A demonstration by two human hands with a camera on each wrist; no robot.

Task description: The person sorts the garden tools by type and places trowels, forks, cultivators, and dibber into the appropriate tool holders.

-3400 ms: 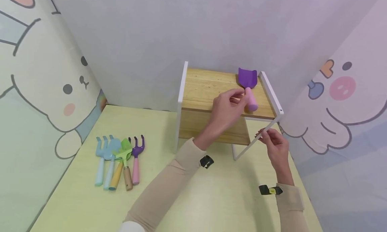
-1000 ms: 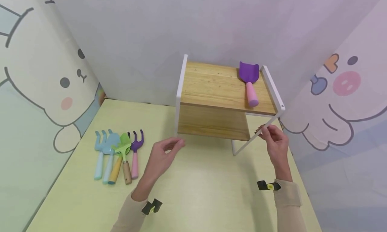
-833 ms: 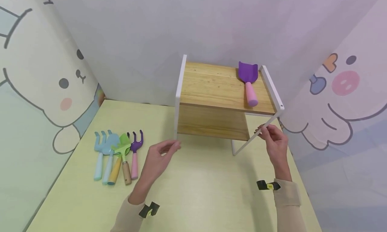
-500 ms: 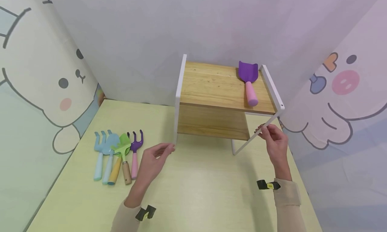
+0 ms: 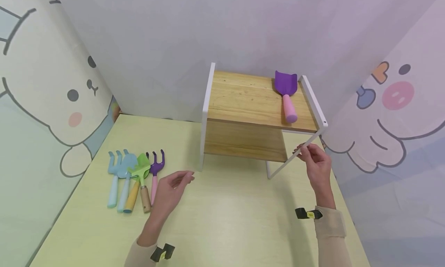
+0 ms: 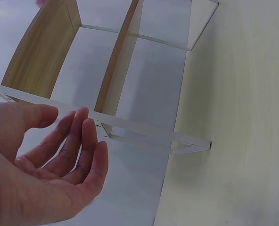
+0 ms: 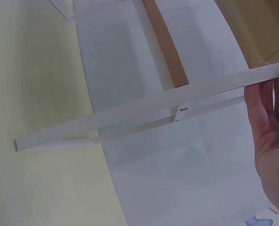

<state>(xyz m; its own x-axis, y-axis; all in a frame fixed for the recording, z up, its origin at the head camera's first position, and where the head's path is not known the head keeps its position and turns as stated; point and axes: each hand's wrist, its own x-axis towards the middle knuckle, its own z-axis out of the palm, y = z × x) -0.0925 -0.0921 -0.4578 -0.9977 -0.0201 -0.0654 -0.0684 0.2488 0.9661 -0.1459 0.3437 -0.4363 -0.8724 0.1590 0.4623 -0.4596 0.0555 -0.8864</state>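
Note:
My right hand (image 5: 317,162) grips the white front leg of a small two-tier shelf (image 5: 243,99) on its right side. In the right wrist view, its fingers (image 7: 258,106) lie behind the white frame bar (image 7: 144,106); the thumb is largely out of sight. On the top board, near the right end, lies a hand shovel (image 5: 286,83) with a purple blade and pink handle. My left hand (image 5: 170,189) hovers over the table, left of the shelf's left leg, holding nothing, its fingers loosely bent. It partly covers the pink handle of a purple hand rake (image 5: 157,166).
Left of my left hand lie more garden tools: a blue rake (image 5: 114,178), a blue shovel (image 5: 128,166), a green rake (image 5: 141,175) with a wooden handle, and a yellow-handled green shovel (image 5: 132,197). Printed cloth walls (image 5: 156,58) enclose the table (image 5: 236,220).
My left hand has left the purple shovel on the top board and moved left and down, past the shelf's left leg, toward the tools. My right hand keeps its hold on the leg.

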